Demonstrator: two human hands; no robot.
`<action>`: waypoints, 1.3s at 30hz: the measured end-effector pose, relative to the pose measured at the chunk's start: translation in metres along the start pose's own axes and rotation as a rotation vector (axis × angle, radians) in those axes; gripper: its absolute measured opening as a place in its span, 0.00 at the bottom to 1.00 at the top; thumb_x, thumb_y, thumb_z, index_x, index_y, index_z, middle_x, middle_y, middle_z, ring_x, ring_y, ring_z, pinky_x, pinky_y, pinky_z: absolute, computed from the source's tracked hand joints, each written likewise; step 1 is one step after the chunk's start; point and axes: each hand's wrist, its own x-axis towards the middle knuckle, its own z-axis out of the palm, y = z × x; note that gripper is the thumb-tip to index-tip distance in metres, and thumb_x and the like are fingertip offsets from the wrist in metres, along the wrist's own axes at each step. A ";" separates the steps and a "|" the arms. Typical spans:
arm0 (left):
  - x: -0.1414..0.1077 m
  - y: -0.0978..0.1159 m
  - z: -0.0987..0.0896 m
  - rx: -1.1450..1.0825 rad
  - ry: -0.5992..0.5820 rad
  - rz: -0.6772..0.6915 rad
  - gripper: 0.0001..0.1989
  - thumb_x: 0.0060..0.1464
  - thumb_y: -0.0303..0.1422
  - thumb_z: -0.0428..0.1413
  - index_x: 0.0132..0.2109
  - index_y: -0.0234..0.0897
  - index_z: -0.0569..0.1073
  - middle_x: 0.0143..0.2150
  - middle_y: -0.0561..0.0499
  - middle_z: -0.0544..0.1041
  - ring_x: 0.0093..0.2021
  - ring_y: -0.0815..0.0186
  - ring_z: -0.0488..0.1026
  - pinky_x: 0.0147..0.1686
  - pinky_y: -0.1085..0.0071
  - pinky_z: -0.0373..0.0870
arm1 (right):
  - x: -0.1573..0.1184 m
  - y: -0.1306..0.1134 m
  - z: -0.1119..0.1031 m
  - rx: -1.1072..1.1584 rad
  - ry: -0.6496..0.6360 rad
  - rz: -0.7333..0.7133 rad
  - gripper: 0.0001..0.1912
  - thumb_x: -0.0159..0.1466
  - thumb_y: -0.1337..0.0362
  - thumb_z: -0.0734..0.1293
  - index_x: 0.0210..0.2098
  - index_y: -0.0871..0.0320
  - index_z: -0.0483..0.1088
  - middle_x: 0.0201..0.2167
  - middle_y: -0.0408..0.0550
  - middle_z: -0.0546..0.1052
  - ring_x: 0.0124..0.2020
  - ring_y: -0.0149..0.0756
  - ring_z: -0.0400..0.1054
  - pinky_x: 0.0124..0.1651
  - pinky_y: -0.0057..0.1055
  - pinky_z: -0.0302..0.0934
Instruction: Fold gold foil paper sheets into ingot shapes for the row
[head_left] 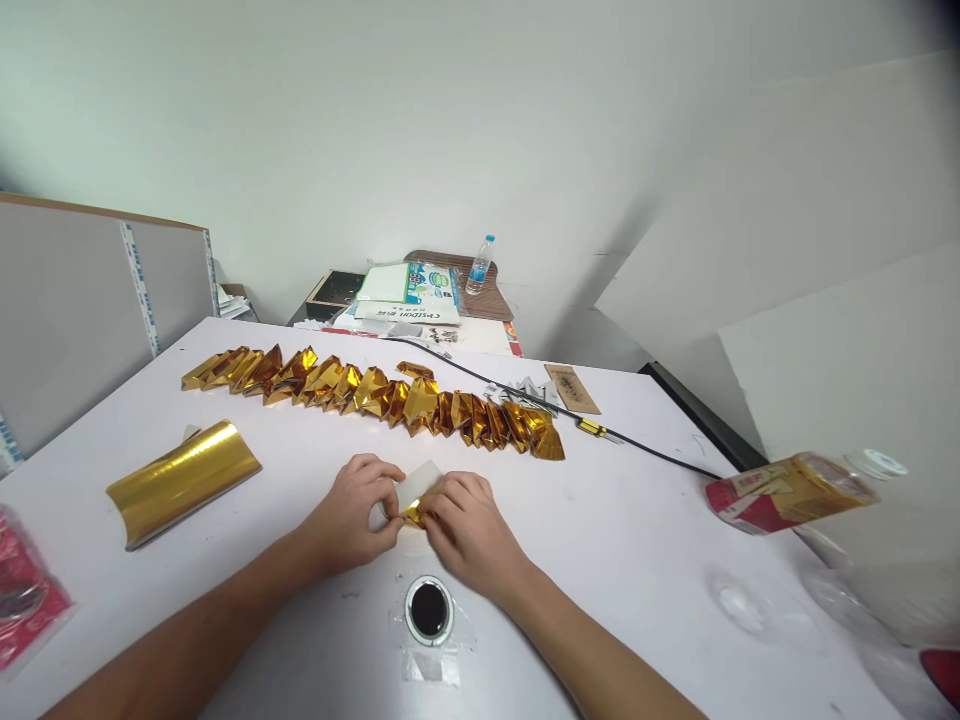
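Observation:
Between my hands, near the middle of the table, lies a small sheet of paper (420, 482), pale on top with a gold part folded over at its lower edge. My left hand (364, 508) pinches its left lower corner between thumb and fingers. The fingers of my right hand (466, 520) are curled together on the gold fold at the right. Just below the hands sits a round dish of dark content (429, 610) with a pale rim. Beyond them stretches a long row of folded gold paper pieces (375, 392). A curved stack of gold sheets (184, 482) rests at the left.
A black cable (652, 452) crosses the table's far right, beside a yellow-and-black tool (596, 429) and a brown card (571, 388). At the right lies a bottle with a red label (795, 492). Red packaging (26, 590) is at the left edge. A water bottle (480, 266) stands behind the table.

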 end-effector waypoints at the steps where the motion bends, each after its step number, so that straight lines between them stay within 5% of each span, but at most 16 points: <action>1: 0.000 -0.001 0.001 0.017 -0.001 -0.016 0.06 0.50 0.24 0.62 0.32 0.38 0.72 0.54 0.47 0.77 0.57 0.53 0.69 0.57 0.53 0.67 | 0.000 0.000 0.000 0.014 -0.004 -0.028 0.08 0.72 0.69 0.62 0.45 0.56 0.73 0.41 0.51 0.76 0.48 0.41 0.67 0.52 0.40 0.59; 17: 0.004 -0.007 -0.011 0.154 -0.086 0.175 0.04 0.61 0.29 0.62 0.38 0.44 0.80 0.62 0.50 0.76 0.64 0.50 0.65 0.62 0.48 0.63 | 0.001 -0.001 -0.003 0.022 -0.006 -0.019 0.06 0.71 0.66 0.65 0.39 0.56 0.75 0.37 0.49 0.75 0.43 0.39 0.67 0.48 0.38 0.59; 30: 0.002 -0.004 -0.006 0.074 -0.118 -0.058 0.05 0.63 0.29 0.58 0.36 0.40 0.75 0.62 0.49 0.75 0.61 0.51 0.66 0.59 0.46 0.65 | 0.004 0.002 -0.005 -0.178 0.006 -0.220 0.11 0.75 0.67 0.61 0.53 0.57 0.71 0.32 0.48 0.75 0.36 0.39 0.65 0.41 0.36 0.53; 34: 0.003 -0.004 -0.008 0.094 -0.123 0.034 0.06 0.66 0.29 0.55 0.38 0.40 0.74 0.59 0.49 0.77 0.60 0.52 0.68 0.59 0.50 0.65 | 0.004 0.004 -0.007 -0.190 0.023 -0.267 0.14 0.74 0.68 0.61 0.58 0.56 0.70 0.33 0.47 0.76 0.36 0.39 0.64 0.40 0.36 0.52; 39: 0.008 -0.005 -0.019 0.049 -0.121 0.157 0.02 0.65 0.29 0.58 0.41 0.40 0.74 0.53 0.48 0.80 0.58 0.58 0.71 0.58 0.59 0.69 | 0.003 0.004 -0.004 -0.115 0.053 -0.207 0.07 0.74 0.67 0.62 0.46 0.57 0.73 0.33 0.47 0.76 0.36 0.38 0.64 0.40 0.36 0.52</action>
